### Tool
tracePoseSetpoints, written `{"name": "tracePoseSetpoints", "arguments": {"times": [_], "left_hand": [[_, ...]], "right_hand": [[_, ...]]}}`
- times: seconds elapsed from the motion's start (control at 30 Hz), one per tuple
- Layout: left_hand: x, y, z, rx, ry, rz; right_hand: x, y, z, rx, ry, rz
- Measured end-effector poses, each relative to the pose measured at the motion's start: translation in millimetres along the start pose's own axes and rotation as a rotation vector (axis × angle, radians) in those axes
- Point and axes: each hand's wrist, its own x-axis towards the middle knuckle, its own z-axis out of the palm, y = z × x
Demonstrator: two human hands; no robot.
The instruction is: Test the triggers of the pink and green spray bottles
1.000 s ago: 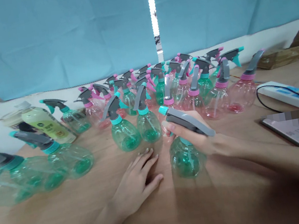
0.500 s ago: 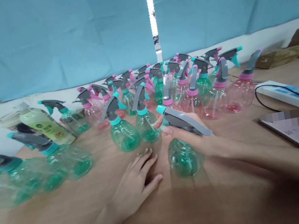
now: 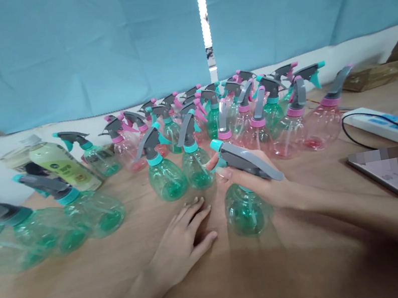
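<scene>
My right hand [image 3: 260,177] grips a green spray bottle [image 3: 248,210] around its neck, under the grey trigger head with a teal nozzle. The bottle stands upright on the wooden table [image 3: 191,282]. To its left, my left hand [image 3: 179,246] lies flat on the table with fingers spread, holding nothing. Just beyond the left fingertips stand two more green spray bottles, a wider one [image 3: 168,178] and a narrower one [image 3: 197,167]. Part of the held bottle's neck is hidden by my right fingers.
Several pink and green spray bottles [image 3: 290,136] crowd the back. More green bottles [image 3: 95,212] stand at left, near a leaning yellow-green bottle [image 3: 62,164]. At right are a white power strip [image 3: 382,126] with a black cable, a flat tablet-like object [image 3: 390,178] and cardboard boxes [image 3: 377,75].
The view has shifted very slightly, so everything sits a little further right. Both hands and the held spray bottle keep their places on the table.
</scene>
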Motion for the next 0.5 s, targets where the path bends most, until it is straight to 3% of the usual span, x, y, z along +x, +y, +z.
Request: {"name": "tracePoseSetpoints", "arguments": {"times": [0.23, 0.5], "left_hand": [[0.4, -0.8, 0.2, -0.023, 0.007, -0.009], [0.2, 1.5, -1.5, 0.007, -0.034, -0.027]], "right_hand": [[0.8, -2.9, -1.5, -0.016, -0.032, 0.010], [2.0, -1.8, -1.7, -0.071, -0.023, -0.092]]}}
